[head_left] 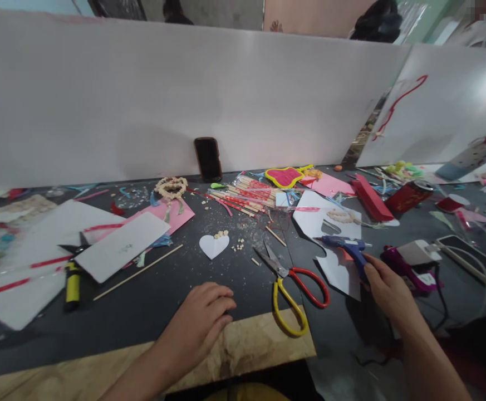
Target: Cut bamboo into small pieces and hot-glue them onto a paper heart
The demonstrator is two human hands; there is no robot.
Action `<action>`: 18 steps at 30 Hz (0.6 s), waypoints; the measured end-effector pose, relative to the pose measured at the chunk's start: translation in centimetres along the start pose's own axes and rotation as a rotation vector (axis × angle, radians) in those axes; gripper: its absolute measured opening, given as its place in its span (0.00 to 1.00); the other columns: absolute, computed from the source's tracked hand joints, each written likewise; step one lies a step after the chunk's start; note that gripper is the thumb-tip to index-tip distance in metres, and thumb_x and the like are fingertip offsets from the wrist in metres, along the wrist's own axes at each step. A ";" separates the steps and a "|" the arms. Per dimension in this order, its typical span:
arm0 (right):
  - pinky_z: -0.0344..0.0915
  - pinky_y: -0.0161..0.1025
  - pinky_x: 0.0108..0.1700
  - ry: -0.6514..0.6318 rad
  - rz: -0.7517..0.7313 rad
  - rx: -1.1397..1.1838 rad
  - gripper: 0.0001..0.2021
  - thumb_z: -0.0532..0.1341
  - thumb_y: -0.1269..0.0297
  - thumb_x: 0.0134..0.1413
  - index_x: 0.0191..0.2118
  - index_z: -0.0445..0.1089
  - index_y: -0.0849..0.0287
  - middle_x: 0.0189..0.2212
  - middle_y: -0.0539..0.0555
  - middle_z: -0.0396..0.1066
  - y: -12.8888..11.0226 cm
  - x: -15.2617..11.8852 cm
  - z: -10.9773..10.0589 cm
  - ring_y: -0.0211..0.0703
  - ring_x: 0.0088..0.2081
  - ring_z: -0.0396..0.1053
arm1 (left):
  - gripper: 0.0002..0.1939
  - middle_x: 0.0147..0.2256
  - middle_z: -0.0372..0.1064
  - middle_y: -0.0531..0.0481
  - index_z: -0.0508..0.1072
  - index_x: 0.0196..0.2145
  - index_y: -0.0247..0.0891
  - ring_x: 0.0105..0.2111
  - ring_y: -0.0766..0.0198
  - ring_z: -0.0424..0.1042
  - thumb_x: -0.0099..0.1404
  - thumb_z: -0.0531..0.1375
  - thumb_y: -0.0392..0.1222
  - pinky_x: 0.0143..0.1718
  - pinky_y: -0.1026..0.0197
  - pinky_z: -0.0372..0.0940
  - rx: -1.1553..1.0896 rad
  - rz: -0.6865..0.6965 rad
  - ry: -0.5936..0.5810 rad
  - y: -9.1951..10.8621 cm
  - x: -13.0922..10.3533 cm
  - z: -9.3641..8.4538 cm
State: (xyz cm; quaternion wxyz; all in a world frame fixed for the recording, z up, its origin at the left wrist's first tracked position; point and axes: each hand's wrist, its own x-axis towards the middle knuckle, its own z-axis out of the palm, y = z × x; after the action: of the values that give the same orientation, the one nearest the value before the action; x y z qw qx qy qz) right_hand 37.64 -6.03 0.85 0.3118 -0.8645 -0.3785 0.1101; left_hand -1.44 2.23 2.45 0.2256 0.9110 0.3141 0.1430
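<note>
In the head view, the person's right hand (387,284) grasps the handle of a blue glue gun (346,244), its nozzle pointing left above a cut white paper sheet (338,274). The left hand (209,312) is released, palm down and fingers loosely curled, near the front edge of the dark table (142,303).

The white paper heart (212,247) lies flat on the table, beyond the left hand and well apart from the glue gun. A small cluster of pale beads (221,234) sits at the heart's upper right edge, and more loose pale pieces (238,244) lie just beside it on the right. Between the heart and the glue gun, scissors (283,271) with one red and one yellow handle lie with their blades slightly parted, the yellow loop over a wooden strip (263,340) along the table's front.

To the left of the heart are a thin stick (138,272), a white card (122,246) and a yellow-and-black tool (72,284). Farther back, a bundle of red-patterned sticks (246,195) lies near a phone (208,159) that leans upright against a white panel (163,100). A red can (410,196) lies tilted at the right.
</note>
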 end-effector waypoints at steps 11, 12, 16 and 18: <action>0.64 0.49 0.45 0.002 -0.187 -0.364 0.27 0.49 0.51 0.52 0.48 0.68 0.67 0.42 0.67 0.72 0.2 0.8 0.2 0.58 0.44 0.69 | 0.11 0.44 0.70 0.47 0.72 0.40 0.42 0.46 0.57 0.66 0.62 0.53 0.34 0.48 0.52 0.62 0.002 -0.011 -0.017 -0.1 -0.4 0.0; 0.64 0.49 0.45 -0.009 -0.198 -0.382 0.29 0.50 0.48 0.51 0.49 0.67 0.69 0.43 0.68 0.72 0.1 0.7 0.2 0.58 0.44 0.69 | 0.11 0.44 0.70 0.47 0.72 0.40 0.41 0.46 0.57 0.66 0.62 0.53 0.34 0.48 0.53 0.62 -0.002 -0.007 -0.022 0.0 -0.3 0.0; 0.63 0.50 0.45 0.004 -0.209 -0.445 0.29 0.51 0.51 0.51 0.50 0.67 0.71 0.43 0.70 0.71 -0.3 0.8 0.4 0.60 0.44 0.69 | 0.11 0.44 0.70 0.48 0.71 0.41 0.42 0.45 0.59 0.66 0.63 0.52 0.35 0.47 0.54 0.62 -0.022 0.073 -0.052 1.0 1.5 -0.6; 0.64 0.50 0.43 0.028 -0.199 -0.462 0.26 0.48 0.55 0.53 0.48 0.68 0.70 0.42 0.70 0.71 -0.4 0.9 0.5 0.59 0.42 0.70 | 0.11 0.45 0.70 0.48 0.71 0.42 0.41 0.45 0.59 0.66 0.64 0.52 0.35 0.48 0.55 0.61 -0.008 0.140 -0.083 1.8 3.5 -0.9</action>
State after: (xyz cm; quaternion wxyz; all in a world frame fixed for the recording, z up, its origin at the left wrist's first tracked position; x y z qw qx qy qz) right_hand 37.82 -4.92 0.72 0.1203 -0.8727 -0.4726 -0.0226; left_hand 1.74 3.49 4.53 0.2316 0.9350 0.2395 0.1218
